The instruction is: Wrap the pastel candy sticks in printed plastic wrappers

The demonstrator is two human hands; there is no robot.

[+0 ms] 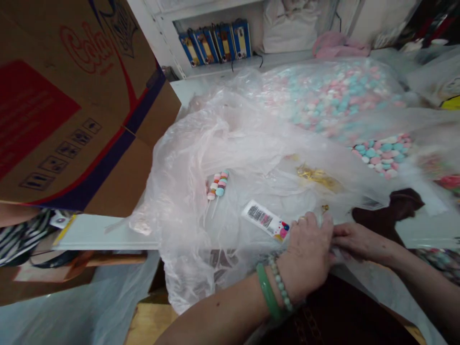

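My left hand, with a green bangle and a bead bracelet at the wrist, is closed and meets my right hand at the table's front edge. The fingers of both hands are pinched together; what lies between them is mostly hidden. A small gold piece pokes up just beyond the left fingertips. Beside the left hand lies a white printed label packet. Farther up is a loose pile of thin gold ties. Marshmallow skewers on white sticks lie to the left on clear plastic sheeting.
A big cola carton stands at the left. Large clear bags of pink, white and blue marshmallows fill the back, with an open heap at right. A dark brown cloth lies near my right hand. Blue boxes sit on a shelf.
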